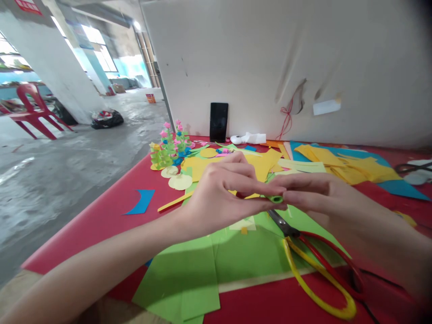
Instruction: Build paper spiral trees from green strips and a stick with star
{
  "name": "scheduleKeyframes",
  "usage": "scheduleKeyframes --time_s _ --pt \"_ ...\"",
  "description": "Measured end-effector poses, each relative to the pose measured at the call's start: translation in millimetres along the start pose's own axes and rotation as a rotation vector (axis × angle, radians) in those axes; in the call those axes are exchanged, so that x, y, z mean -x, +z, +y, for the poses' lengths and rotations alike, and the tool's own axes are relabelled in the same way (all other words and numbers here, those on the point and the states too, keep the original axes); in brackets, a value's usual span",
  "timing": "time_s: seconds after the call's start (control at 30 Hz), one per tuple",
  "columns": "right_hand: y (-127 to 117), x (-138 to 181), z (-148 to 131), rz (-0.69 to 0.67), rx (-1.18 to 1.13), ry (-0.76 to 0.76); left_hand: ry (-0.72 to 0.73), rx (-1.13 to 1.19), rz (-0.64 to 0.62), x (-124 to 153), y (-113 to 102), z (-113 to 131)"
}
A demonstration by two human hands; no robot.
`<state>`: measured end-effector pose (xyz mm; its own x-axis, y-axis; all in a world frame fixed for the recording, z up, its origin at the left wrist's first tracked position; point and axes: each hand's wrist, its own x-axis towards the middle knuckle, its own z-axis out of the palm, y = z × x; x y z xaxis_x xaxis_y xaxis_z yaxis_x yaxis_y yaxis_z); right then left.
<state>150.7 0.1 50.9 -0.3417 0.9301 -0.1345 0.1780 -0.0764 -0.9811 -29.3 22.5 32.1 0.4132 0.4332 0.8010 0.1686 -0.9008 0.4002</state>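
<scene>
Both hands meet above the red table [101, 220] and pinch a small rolled tube of green paper [276, 198] between their fingertips. My left hand [226, 191] comes in from the lower left, fingers curled round one end of the roll. My right hand [313, 191] reaches from the right, fingers pressed together on the other end. Under the hands lie sheets of green paper [216, 265] and scissors [313, 265] with one red and one yellow handle loop, blades pointing toward the hands.
Yellow and blue paper sheets [337, 164] cover the back of the table. Small paper trees [170, 148] with pink tops stand at the back left, near pale paper discs [180, 181]. A black phone [218, 121] leans on the white wall. A blue scrap [141, 201] lies left.
</scene>
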Motion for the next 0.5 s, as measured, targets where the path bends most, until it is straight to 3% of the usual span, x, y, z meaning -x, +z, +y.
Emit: scheduleKeyframes --time_s 0.37,0.5 --pt "-9 -5 14 -0.055 0.025 -0.102 -0.068 0.034 -0.008 0 0 1" --pt "-2 -1 7 -0.039 -0.022 -0.03 -0.082 0.012 -0.02 0 -1 3"
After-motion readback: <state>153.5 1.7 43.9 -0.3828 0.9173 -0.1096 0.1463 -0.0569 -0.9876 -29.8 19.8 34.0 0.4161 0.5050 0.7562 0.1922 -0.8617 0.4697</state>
